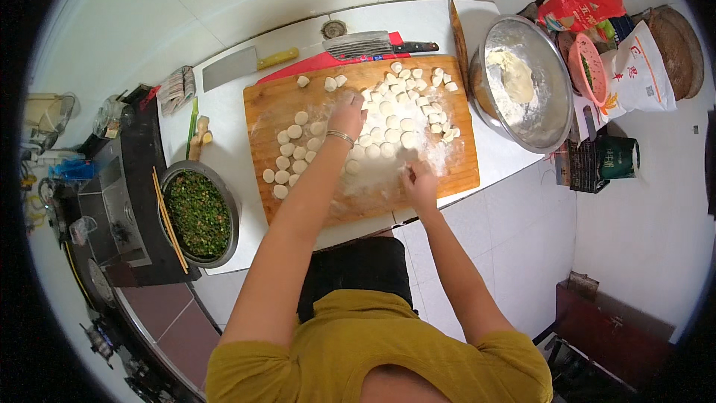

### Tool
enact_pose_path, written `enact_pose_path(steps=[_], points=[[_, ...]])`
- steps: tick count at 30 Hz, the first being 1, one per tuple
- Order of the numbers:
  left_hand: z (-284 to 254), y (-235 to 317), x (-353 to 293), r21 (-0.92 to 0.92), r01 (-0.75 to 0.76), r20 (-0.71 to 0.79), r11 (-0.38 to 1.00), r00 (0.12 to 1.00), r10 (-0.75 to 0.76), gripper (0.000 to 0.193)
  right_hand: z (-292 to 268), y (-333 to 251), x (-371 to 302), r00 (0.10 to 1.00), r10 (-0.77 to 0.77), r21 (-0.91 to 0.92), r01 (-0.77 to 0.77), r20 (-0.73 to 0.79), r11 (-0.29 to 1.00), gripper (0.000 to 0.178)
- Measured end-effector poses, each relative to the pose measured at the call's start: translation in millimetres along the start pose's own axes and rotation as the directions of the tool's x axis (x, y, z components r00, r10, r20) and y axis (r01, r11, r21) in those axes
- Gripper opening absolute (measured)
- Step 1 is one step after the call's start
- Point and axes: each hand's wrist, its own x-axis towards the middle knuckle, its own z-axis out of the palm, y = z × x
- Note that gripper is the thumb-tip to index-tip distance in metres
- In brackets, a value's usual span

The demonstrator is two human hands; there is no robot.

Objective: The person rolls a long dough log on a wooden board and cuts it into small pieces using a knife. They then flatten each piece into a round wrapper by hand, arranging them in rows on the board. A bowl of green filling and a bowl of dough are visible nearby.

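On a floured wooden board (261, 123) lie many small pieces of white dough (392, 135). Several are flattened rounds, set apart at the left, and chunkier pieces crowd the upper right. My left hand (347, 113), with bangles at the wrist, is palm down over the upper middle of the board. It covers whatever dough lies beneath, and its fingers look laid down rather than wrapped around anything. Toward the lower right of the board, my right hand (421, 185) has its fingers drawn together just above the flour. Anything small between them is hidden.
A cleaver (231, 67) and a black-handled knife (358, 45) lie behind the board. A bowl of chopped green filling (198, 213) with chopsticks (170, 220) stands left. At right are a steel basin (548, 116) holding dough (514, 78), a pink basket (588, 67) and bags.
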Motion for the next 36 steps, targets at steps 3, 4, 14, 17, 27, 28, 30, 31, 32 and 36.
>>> enact_pose_path(steps=[3, 4, 14, 17, 27, 28, 30, 31, 32, 36], points=[[-8, 12, -29, -0.222, -0.077, 0.0, 0.972, 0.997, 0.079, 0.033, -2, 16, -17, 0.992, -0.116, -0.048, 0.118, 0.051, 0.992, 0.029], [-9, 12, -47, -0.346, -0.027, 0.089, 0.938, 0.994, 0.062, 0.031, -3, 17, -21, 0.986, -0.156, -0.045, 0.159, 0.062, 0.986, 0.032], [32, 20, -195, -0.38, 0.163, 0.004, 0.911, 0.985, -0.175, 0.017, -1, 27, -13, 0.915, -0.393, -0.132, 0.402, 0.087, 0.906, 0.033], [31, 23, -199, -0.381, 0.144, -0.006, 0.913, 0.987, -0.158, 0.02, -6, 22, -10, 0.93, -0.322, -0.203, 0.355, 0.178, 0.913, 0.037], [25, 5, -199, -0.18, 0.086, 0.085, 0.98, 0.994, -0.072, 0.026, -4, 26, 0, 0.88, -0.348, -0.253, 0.435, 0.324, 0.864, 0.058], [21, 7, -198, -0.174, 0.083, 0.072, 0.981, 0.995, -0.072, 0.027, -3, 21, -1, 0.89, -0.33, -0.261, 0.415, 0.315, 0.871, 0.058], [9, 14, -197, -0.194, 0.032, 0.067, 0.981, 0.998, -0.019, 0.026, -3, 16, 0, 0.889, -0.356, -0.254, 0.429, 0.289, 0.867, 0.055], [4, 16, -195, -0.203, 0.006, 0.064, 0.979, 0.998, 0.007, 0.026, -4, 16, 2, 0.876, -0.399, -0.239, 0.463, 0.272, 0.853, 0.052], [6, 12, -195, -0.211, -0.007, 0.088, 0.978, 0.996, 0.026, 0.026, -4, 16, 3, 0.861, -0.441, -0.225, 0.496, 0.254, 0.839, 0.049], [19, -9, -196, -0.159, -0.055, 0.122, 0.986, 0.99, 0.075, 0.029, 4, 29, 5, 0.896, -0.395, -0.266, 0.439, 0.205, 0.858, 0.049]])
